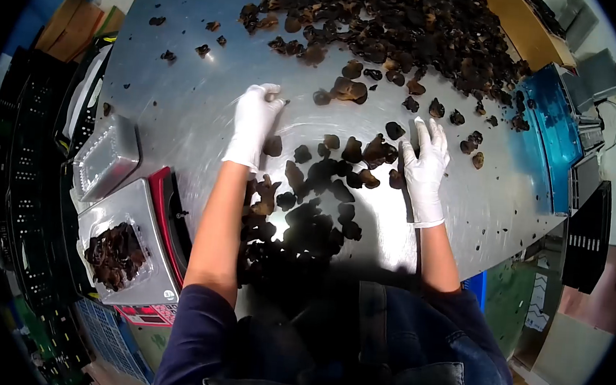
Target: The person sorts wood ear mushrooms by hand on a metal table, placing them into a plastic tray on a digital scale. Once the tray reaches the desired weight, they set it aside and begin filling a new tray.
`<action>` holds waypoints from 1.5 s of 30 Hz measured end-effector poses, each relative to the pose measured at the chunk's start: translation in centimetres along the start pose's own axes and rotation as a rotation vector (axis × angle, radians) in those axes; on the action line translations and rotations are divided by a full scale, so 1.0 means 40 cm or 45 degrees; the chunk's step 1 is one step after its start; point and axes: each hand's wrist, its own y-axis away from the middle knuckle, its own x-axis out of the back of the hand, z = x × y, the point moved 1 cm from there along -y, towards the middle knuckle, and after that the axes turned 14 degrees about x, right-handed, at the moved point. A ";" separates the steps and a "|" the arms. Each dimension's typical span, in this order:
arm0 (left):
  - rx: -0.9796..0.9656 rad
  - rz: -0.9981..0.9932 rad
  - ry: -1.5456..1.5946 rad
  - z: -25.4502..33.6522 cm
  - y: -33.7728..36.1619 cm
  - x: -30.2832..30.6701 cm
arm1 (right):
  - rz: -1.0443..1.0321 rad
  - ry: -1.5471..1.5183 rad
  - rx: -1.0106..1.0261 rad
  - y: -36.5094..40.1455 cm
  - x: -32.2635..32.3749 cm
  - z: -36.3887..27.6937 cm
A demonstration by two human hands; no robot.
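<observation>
On a shiny metal table (pixel 179 88) lie many dark brown, crinkled pieces that look like wood ear fungus. My left hand (pixel 257 123), in a white glove, is over the table left of the scattered pieces, its fingers curled together; whether anything small is between them is hidden. My right hand (pixel 426 162), also gloved in white, has its fingers stretched forward beside a dark piece (pixel 394 131) and holds nothing. Between my hands lie loose pieces (pixel 380 152). A large heap (pixel 380 17) covers the far part of the table.
At the left, a scale (pixel 149 281) bears a clear tray of dark pieces (pixel 116 255). Stacked empty clear trays (pixel 108 159) stand behind it. Black perforated crates (pixel 27 170) line the left side. A blue container (pixel 554 139) stands at the right edge.
</observation>
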 end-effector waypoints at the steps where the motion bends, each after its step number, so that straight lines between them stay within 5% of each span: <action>1: -0.056 0.050 -0.064 0.010 0.013 -0.008 | -0.059 -0.057 -0.040 0.006 -0.012 -0.004; 6: -0.213 0.044 -0.244 0.023 -0.007 -0.021 | -0.064 -0.175 0.025 0.045 0.021 -0.026; 12: -0.500 -0.041 -1.016 0.107 -0.052 -0.024 | 0.131 -0.055 0.161 0.087 0.183 0.085; 17: -0.426 -0.165 -1.130 0.140 -0.054 -0.022 | 0.107 0.233 0.119 0.176 0.379 0.205; 23: -0.303 -0.322 -0.668 0.193 0.033 0.015 | 0.086 0.232 -0.027 0.266 0.487 0.290; 24: -0.356 -0.403 -0.486 0.241 0.123 0.013 | 0.070 0.222 -0.038 0.257 0.482 0.295; 25: -0.363 -0.746 -0.509 0.308 0.240 0.016 | 0.067 0.205 -0.030 0.226 0.475 0.277; 26: -1.105 -0.451 0.077 0.165 0.323 -0.153 | 0.044 0.006 -0.135 0.179 0.468 0.239; 27: -0.287 -1.354 -0.206 0.088 0.420 -0.336 | 0.017 -0.194 -0.239 0.137 0.443 0.199; 28: -1.067 -1.203 -0.045 0.201 0.633 -0.256 | -0.006 -0.352 -0.197 0.101 0.400 0.154; 29: -0.649 -1.178 -0.176 0.175 0.747 -0.225 | -0.028 -0.498 -0.152 0.064 0.357 0.119; 30: -0.651 -1.163 -0.168 0.197 0.734 -0.219 | -0.128 -0.512 0.011 0.038 0.301 0.113; 32: -1.200 -1.207 -0.120 0.256 0.683 -0.206 | -0.155 -0.348 0.353 -0.001 0.207 0.072; 34: -1.108 -0.917 -0.079 0.302 0.496 -0.163 | -0.024 -0.307 0.446 0.004 0.100 0.059; 35: -0.553 -1.017 -0.440 0.399 0.423 -0.060 | -0.067 -0.315 0.469 0.003 0.074 0.029; 36: -0.385 -0.823 -0.268 0.367 0.346 -0.069 | -0.148 -0.259 0.544 0.010 0.060 -0.013; 38: -0.643 -0.188 -0.175 0.294 0.184 -0.098 | -0.289 -0.408 0.574 0.059 0.048 -0.102; 40: -0.651 -0.005 -0.256 0.243 0.082 -0.138 | -0.438 -0.609 0.467 0.104 0.060 -0.179; 42: -0.780 0.024 -0.419 0.217 0.051 -0.154 | -0.408 -0.588 0.589 0.100 0.116 -0.221; 45: -0.583 -0.487 -0.426 0.228 0.040 -0.120 | -0.202 -0.468 0.485 0.019 0.088 -0.133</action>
